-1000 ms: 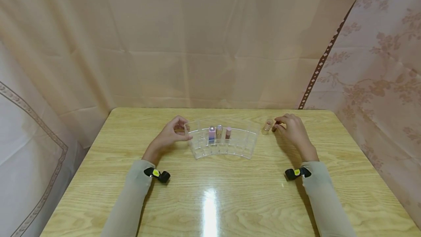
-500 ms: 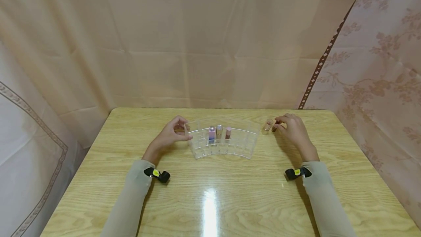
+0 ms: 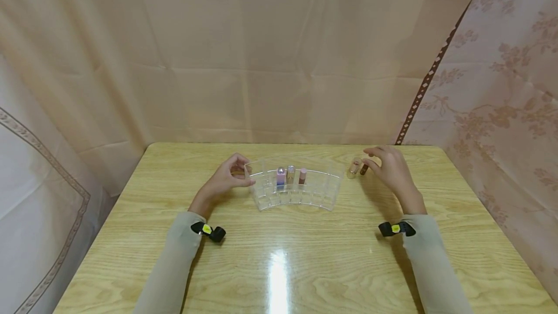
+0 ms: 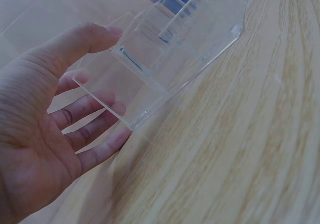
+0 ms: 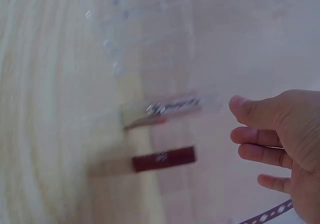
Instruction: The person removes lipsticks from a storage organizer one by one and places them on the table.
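Observation:
My left hand (image 3: 227, 174) grips the left end of a clear, curved lipstick organizer (image 4: 165, 68), thumb at the upper edge and fingers around the end panel. Three lipsticks stand in its slots: a purple one (image 3: 281, 177), a gold one with a clear cap (image 3: 290, 173) and a pink-and-brown one (image 3: 302, 176). Right of the organizer, a dark red lipstick tube (image 5: 165, 159) stands upright on the table beside a clear-cased lipstick (image 5: 175, 106). My right hand (image 3: 390, 167) hovers just right of these two, thumb and fingers apart, holding nothing.
The wooden table (image 3: 305, 265) has its far edge close behind the organizer. A beige cloth (image 3: 279, 62) hangs behind it, with a floral cloth (image 3: 501, 86) on the right. Black wrist cameras sit on both sleeves.
My right hand has let go of the dark red lipstick tube and drawn slightly up and right, its fingers parting. The left hand and organizer have not moved.

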A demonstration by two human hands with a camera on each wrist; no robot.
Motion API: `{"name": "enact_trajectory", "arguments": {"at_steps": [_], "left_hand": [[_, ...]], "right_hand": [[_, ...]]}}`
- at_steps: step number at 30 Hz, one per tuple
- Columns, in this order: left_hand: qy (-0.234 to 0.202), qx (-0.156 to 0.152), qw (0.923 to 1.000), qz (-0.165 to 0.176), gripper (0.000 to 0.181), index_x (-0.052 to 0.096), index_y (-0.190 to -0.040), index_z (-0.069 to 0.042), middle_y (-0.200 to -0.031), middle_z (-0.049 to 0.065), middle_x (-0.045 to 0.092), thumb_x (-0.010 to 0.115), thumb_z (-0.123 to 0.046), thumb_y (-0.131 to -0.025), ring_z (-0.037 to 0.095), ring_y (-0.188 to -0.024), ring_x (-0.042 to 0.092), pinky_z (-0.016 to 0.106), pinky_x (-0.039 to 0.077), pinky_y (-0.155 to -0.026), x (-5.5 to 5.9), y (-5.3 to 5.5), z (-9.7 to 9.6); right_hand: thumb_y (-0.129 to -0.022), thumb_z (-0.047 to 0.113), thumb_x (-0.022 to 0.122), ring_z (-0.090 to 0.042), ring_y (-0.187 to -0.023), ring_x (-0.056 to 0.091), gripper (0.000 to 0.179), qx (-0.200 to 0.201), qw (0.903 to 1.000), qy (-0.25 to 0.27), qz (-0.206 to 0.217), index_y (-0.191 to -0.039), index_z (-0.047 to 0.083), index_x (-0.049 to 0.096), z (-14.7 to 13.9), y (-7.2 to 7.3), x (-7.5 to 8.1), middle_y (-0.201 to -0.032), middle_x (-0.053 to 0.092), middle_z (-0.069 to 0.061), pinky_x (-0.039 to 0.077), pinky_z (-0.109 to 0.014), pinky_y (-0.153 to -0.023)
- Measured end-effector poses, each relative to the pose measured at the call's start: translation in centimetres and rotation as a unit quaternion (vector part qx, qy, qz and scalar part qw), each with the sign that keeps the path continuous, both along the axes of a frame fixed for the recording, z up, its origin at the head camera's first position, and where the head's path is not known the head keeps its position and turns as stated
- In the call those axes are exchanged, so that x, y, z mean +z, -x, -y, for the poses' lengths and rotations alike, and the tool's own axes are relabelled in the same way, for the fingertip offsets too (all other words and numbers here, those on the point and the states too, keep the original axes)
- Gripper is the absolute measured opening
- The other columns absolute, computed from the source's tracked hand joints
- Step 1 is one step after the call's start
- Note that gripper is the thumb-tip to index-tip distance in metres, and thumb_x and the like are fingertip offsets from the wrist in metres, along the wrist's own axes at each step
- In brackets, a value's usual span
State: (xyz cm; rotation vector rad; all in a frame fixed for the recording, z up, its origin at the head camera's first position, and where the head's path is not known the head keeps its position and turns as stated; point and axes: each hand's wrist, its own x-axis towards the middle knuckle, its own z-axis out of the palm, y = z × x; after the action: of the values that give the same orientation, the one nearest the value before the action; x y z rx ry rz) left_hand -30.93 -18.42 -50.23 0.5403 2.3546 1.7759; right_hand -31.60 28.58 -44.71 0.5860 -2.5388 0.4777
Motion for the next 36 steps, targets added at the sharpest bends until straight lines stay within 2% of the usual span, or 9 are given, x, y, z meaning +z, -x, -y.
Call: {"name": "enact_trajectory", "arguments": {"at_steps": [4, 9, 16, 21, 26, 30, 36], "left_hand": [[0.001, 0.002, 1.0, -0.002, 0.056, 0.049, -0.128, 0.007, -0.122, 0.03, 0.061, 0.082, 0.0, -0.083, 0.037, -0.107, 0.063, 0.037, 0.054, -0.095, 0.1, -0.1, -0.1], [-0.001, 0.003, 1.0, 0.003, 0.056, 0.049, -0.128, 0.006, -0.124, 0.03, 0.06, 0.082, -0.002, -0.083, 0.037, -0.11, 0.062, 0.038, 0.053, -0.097, 0.4, -0.3, -0.2], [0.0, 0.004, 1.0, 0.007, 0.056, 0.049, -0.128, 0.006, -0.124, 0.028, 0.06, 0.082, -0.002, -0.083, 0.039, -0.111, 0.062, 0.038, 0.053, -0.097, 0.5, -0.4, -0.2], [-0.003, 0.003, 1.0, 0.004, 0.056, 0.049, -0.128, 0.006, -0.122, 0.028, 0.06, 0.081, 0.001, -0.083, 0.037, -0.108, 0.063, 0.036, 0.054, -0.095, 0.3, -0.4, -0.2], [-0.003, 0.003, 1.0, -0.003, 0.057, 0.048, -0.129, 0.009, -0.12, 0.027, 0.06, 0.081, 0.002, -0.082, 0.03, -0.103, 0.062, 0.032, 0.054, -0.092, 0.1, -0.5, 0.0], [-0.003, 0.006, 1.0, -0.004, 0.057, 0.048, -0.129, 0.009, -0.119, 0.026, 0.06, 0.08, 0.002, -0.083, 0.031, -0.104, 0.062, 0.031, 0.054, -0.092, 0.1, -0.4, 0.1], [0.001, 0.006, 1.0, -0.005, 0.055, 0.049, -0.129, 0.007, -0.12, 0.026, 0.06, 0.08, 0.001, -0.084, 0.034, -0.106, 0.062, 0.032, 0.054, -0.093, 0.3, -0.4, 0.2]], "right_hand": [[-0.087, 0.007, 0.079, -0.041, -0.094, 0.062, 0.024, 0.009, 0.9996, 0.006, -0.025, -0.108, -0.003, 0.074, 0.9, -0.6, 1.1, -0.102, 0.071, -0.023, 0.049, -0.058, -0.085], [-0.084, 0.003, 0.081, -0.039, -0.094, 0.062, 0.024, 0.022, 0.9984, 0.012, -0.051, -0.106, -0.003, 0.075, 2.0, -1.5, 2.3, -0.101, 0.072, -0.02, 0.049, -0.056, -0.087], [-0.083, 0.004, 0.082, -0.037, -0.094, 0.062, 0.026, 0.065, 0.9945, 0.039, -0.073, -0.108, -0.002, 0.076, 4.2, -2.6, 3.4, -0.101, 0.073, -0.019, 0.048, -0.054, -0.088], [-0.082, 0.005, 0.083, -0.035, -0.094, 0.063, 0.026, 0.11, 0.9898, 0.052, -0.075, -0.106, -0.001, 0.076, 6.6, -2.8, 3.1, -0.098, 0.073, -0.017, 0.05, -0.053, -0.089], [-0.084, 0.008, 0.082, -0.032, -0.095, 0.065, 0.025, 0.151, 0.986, 0.043, -0.058, -0.108, 0.001, 0.077, 9.3, -2.7, 2.6, -0.099, 0.075, -0.013, 0.052, -0.051, -0.089], [-0.087, 0.011, 0.079, -0.029, -0.097, 0.065, 0.025, 0.169, 0.9848, 0.023, -0.035, -0.111, 0.003, 0.076, 11.0, -2.7, 2.4, -0.102, 0.075, -0.011, 0.053, -0.05, -0.09], [-0.088, 0.014, 0.079, -0.027, -0.096, 0.066, 0.024, 0.186, 0.9823, -0.003, -0.026, -0.11, 0.005, 0.076, 12.7, -2.4, 1.7, -0.102, 0.075, -0.009, 0.055, -0.046, -0.088]]}}
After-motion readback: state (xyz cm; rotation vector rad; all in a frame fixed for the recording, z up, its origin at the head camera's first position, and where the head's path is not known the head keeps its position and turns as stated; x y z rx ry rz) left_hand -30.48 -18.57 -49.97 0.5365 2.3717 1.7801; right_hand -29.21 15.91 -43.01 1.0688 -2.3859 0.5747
